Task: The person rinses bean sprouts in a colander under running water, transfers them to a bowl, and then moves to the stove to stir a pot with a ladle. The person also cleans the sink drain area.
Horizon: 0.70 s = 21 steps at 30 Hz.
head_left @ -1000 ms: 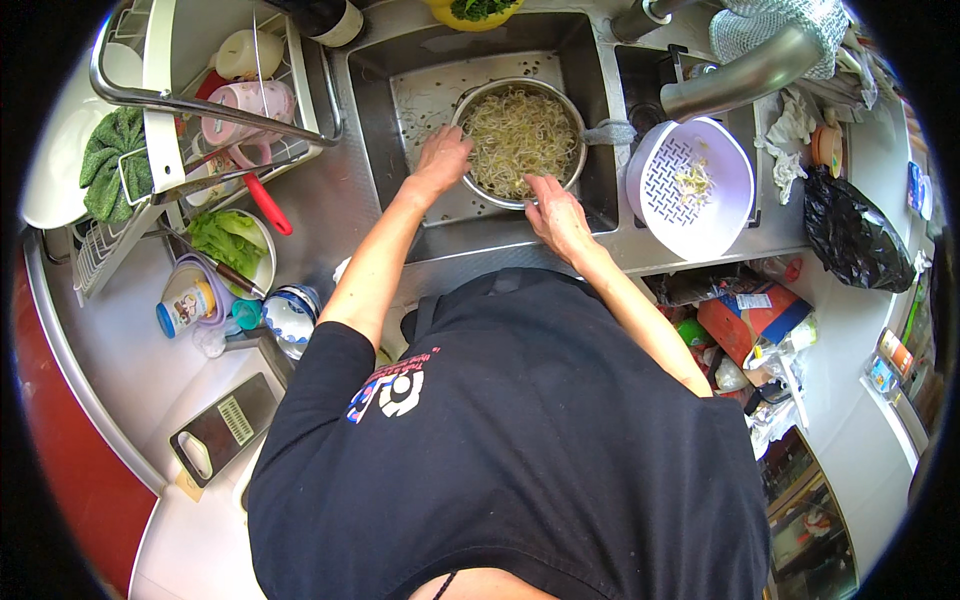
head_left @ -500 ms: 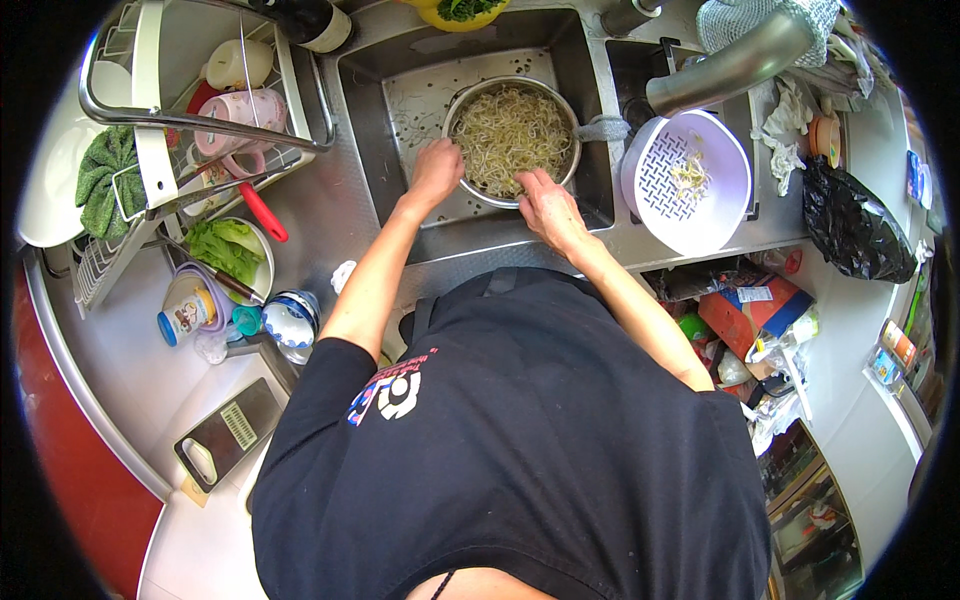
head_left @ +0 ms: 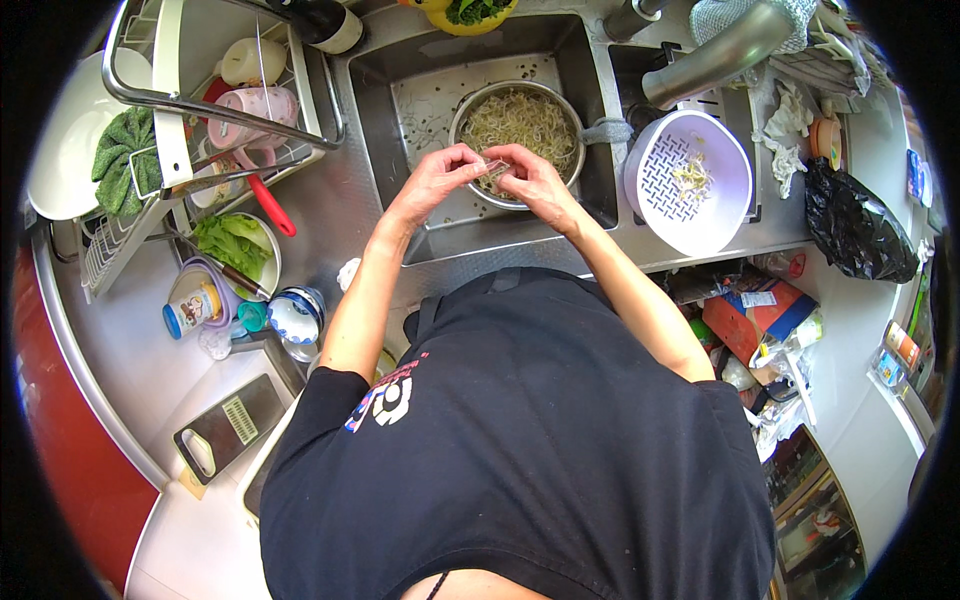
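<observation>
A round metal bowl (head_left: 579, 160) full of bean sprouts (head_left: 522, 122) stands in the right part of the sink (head_left: 440, 60). Over its near rim my left hand (head_left: 440, 182) and my right hand (head_left: 535, 185) meet, fingertips almost touching. Both are closed in a pinch on thin pale strands that look like bean sprouts; the fingers partly hide them. To the right of the sink sits a lilac colander (head_left: 728, 190) with a small heap of sprouts (head_left: 692, 178) in it.
On the left stands a wire dish rack (head_left: 230, 105) with a pink mug (head_left: 255, 112) and a red handle (head_left: 268, 205). Below it are a bowl of lettuce (head_left: 235, 245) and a jar (head_left: 190, 310). The faucet (head_left: 715, 55) and a black plastic bag (head_left: 858, 222) are at right.
My hands have risen from the bowl's sides and come together over its near rim, left hand moving right. Sprout strands now show between my fingertips.
</observation>
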{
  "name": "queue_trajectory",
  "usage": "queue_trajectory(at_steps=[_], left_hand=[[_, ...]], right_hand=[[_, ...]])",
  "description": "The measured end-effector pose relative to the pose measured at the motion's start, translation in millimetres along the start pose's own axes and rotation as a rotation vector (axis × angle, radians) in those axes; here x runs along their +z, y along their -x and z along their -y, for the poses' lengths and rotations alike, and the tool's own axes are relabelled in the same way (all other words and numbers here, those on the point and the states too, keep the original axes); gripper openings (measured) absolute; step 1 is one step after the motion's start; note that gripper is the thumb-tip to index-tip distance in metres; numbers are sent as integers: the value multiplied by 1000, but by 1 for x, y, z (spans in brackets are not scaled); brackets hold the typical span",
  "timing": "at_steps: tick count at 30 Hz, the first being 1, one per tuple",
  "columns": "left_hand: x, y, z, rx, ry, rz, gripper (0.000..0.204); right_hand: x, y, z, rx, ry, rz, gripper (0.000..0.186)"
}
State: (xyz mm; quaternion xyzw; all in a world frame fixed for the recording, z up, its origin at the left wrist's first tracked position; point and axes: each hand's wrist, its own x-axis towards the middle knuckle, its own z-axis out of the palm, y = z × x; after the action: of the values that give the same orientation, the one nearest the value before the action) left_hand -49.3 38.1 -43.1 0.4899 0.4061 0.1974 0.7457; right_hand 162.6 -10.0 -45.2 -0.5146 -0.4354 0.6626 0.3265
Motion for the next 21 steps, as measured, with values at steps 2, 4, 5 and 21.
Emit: queue_trajectory(at_steps=[2,4,5,21], left_hand=[[-3,-1,4,27,-24,-36,19],[-14,-6,11,90,-95,-70,19],[-26,-12,13,103,-405,-188,16],[-60,-55,55,-75,-1451,-280,27]], right_hand=[[-1,2,-1,-24,-89,-4,42],[-4,6,-8,3,-36,-32,37],[-7,8,-13,38,55,-49,34],[-30,9,-68,172,1094,-47,21]])
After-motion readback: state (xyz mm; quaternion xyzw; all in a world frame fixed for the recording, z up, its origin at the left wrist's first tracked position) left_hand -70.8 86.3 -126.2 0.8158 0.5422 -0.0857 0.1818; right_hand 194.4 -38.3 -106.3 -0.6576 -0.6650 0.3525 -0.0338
